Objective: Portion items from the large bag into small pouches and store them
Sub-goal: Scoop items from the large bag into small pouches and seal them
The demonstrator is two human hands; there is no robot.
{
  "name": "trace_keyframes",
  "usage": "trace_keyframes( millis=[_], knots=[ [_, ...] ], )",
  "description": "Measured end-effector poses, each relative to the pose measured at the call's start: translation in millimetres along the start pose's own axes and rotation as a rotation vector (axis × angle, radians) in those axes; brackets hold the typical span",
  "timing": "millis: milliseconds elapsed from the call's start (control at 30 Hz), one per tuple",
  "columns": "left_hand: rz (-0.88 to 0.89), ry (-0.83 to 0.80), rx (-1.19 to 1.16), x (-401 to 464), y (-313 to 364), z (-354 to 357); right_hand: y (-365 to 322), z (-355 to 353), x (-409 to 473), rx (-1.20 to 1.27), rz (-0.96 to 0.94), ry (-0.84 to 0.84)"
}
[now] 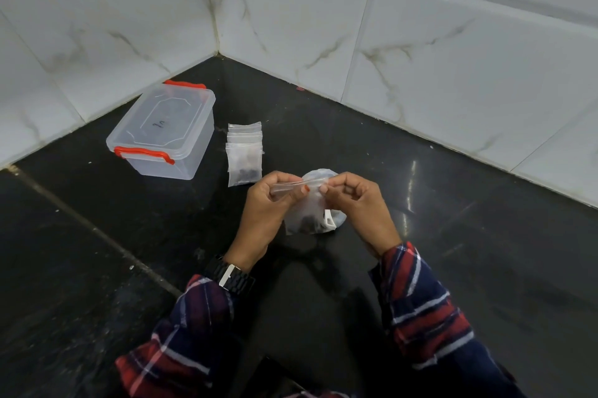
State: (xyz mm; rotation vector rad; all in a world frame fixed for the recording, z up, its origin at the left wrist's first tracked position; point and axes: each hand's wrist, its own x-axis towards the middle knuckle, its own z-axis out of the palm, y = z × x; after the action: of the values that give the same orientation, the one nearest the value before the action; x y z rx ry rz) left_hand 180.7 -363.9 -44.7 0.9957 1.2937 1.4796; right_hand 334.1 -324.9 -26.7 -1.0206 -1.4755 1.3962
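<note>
Both hands up over the dark countertop point(453, 268), working one small clear pouch point(305, 206). Left hand point(268, 206) pinches the left end of the pouch's zip strip between thumb and fingers; right hand point(352, 200) pinches the right end, fingers curled in tight on it. Strip stretched between the two hands, pouch body hanging below with a small dark clump of items point(306, 219) at the bottom. Whether the seal is closed along its length, cannot tell. Right behind and under the pouch sits the large bag point(336, 219), crumpled clear plastic with a white edge, on the counter, partly hidden by the hands. Left of it, near the left hand but apart, a stack of small pouches point(244, 151) lies flat; the front one holds dark bits, the ones behind look overlapped. Further left, a clear plastic box point(161, 132) with lid on and red latches, close to the white marble-look wall tiles point(323, 25) at the corner. Black watch point(230, 274) on the left wrist, plaid sleeves point(420, 310) on both arms.
</note>
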Motion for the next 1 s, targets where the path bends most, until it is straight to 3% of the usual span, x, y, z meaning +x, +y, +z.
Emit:
trace_keyframes(
  millis=[133,400,567,733,867,1000],
  knots=[
    [-0.081,0.043,-0.058,0.6,-1.5,-3.3,4.3,-2.2,4.3,0.039,0.027,0.079],
    [-0.076,0.091,-0.068,3.4,2.8,-7.6,3.7,-2.1,7.3,0.09,0.026,0.139],
    [-0.054,0.116,-0.042,2.6,4.9,-7.3,1.5,0.8,7.0,-0.036,-0.046,0.122],
    [-0.034,0.157,-0.009,5.8,5.8,-8.9,1.0,4.8,7.4,-0.045,-0.001,0.055],
    [-0.051,0.132,-0.025,3.7,8.8,-7.5,0.7,7.5,6.3,-0.039,-0.033,0.076],
    [-0.116,-0.008,-0.053,2.3,11.7,-10.0,-2.6,6.2,6.1,-0.059,-0.058,0.109]
  ],
)
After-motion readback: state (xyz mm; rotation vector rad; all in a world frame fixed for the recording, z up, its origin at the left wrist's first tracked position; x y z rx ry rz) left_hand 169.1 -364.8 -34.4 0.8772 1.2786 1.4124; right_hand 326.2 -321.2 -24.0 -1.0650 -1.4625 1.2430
